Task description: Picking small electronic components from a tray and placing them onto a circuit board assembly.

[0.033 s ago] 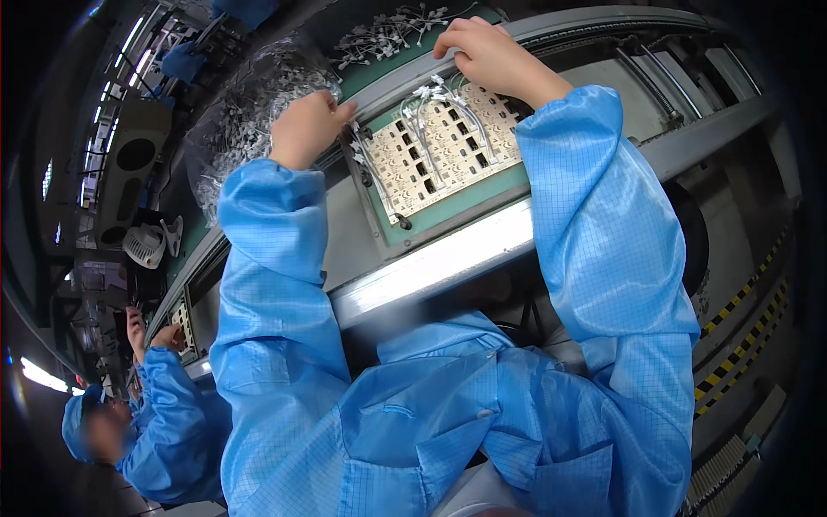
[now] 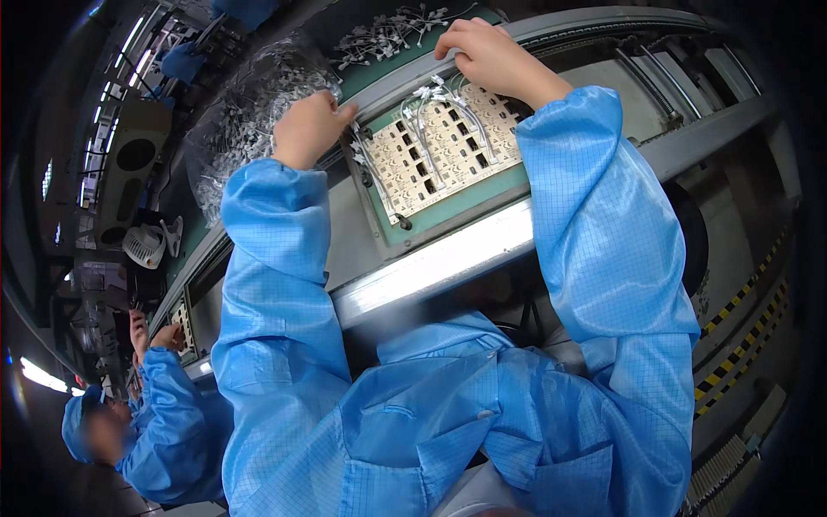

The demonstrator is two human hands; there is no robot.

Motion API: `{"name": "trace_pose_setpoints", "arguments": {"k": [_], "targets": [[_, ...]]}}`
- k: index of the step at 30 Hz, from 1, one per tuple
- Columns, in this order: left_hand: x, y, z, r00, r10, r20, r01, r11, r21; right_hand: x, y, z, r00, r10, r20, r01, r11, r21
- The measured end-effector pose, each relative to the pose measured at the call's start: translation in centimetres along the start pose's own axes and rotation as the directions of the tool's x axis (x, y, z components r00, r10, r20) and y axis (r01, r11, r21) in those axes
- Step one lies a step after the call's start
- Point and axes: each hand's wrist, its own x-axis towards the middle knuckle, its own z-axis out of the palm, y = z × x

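My left hand [image 2: 308, 129] hovers by the left edge of a pale circuit board panel [image 2: 465, 171]. Its fingers are curled and its thumb points toward the board; whatever it may hold is hidden. Beyond the panel's far edge, my right hand [image 2: 498, 60] is loosely bent over the rail, with a gap between thumb and forefinger and nothing visible in it. White wires with small plugs [image 2: 431, 90] lie across the panel and bunch up near this hand. The panel, with rows of black openings, rests on a green carrier plate [image 2: 457, 207].
A clear bag of white wire leads [image 2: 245, 129] lies at the left. More loose leads [image 2: 392, 36] are spread on the green surface beyond the rail. A metal conveyor edge [image 2: 431, 263] runs in front of me. A small white fan [image 2: 145, 246] and a co-worker [image 2: 164, 431] are further left.
My left hand and sleeve have shifted very slightly to the right. The right hand, board and wires look the same.
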Motion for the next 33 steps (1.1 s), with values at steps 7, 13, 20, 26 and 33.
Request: {"name": "trace_pose_setpoints", "arguments": {"k": [7, 13, 20, 26, 33], "targets": [[2.4, -2.1, 2.6, 1.000, 0.003, 0.001, -0.003, 0.999, 0.052, -0.1, -0.1, 0.0, 1.000, 0.005, 0.024, -0.005, 1.000, -0.010], [1.6, -1.5, 2.0, 0.981, 0.134, -0.139, -0.169, 0.946, -0.276, 0.1, -0.2, -0.2, 0.998, 0.027, 0.056, -0.027, 1.000, -0.005], [0.5, 1.6, -0.8, 0.899, 0.433, -0.068, -0.417, 0.799, -0.433, 0.0, 0.2, -0.2, 1.000, 0.003, 0.016, -0.002, 0.999, -0.043], [1.5, -0.9, 0.7, 0.905, 0.425, -0.022, -0.297, 0.593, -0.748, 0.1, -4.0, -0.2, 0.993, -0.101, 0.066, 0.097, 0.993, 0.065], [0.6, 1.3, 0.8, 0.782, 0.612, -0.118, -0.579, 0.642, -0.503, -0.3, -4.4, -0.8, 0.991, -0.074, 0.112, 0.067, 0.995, 0.068]]}}
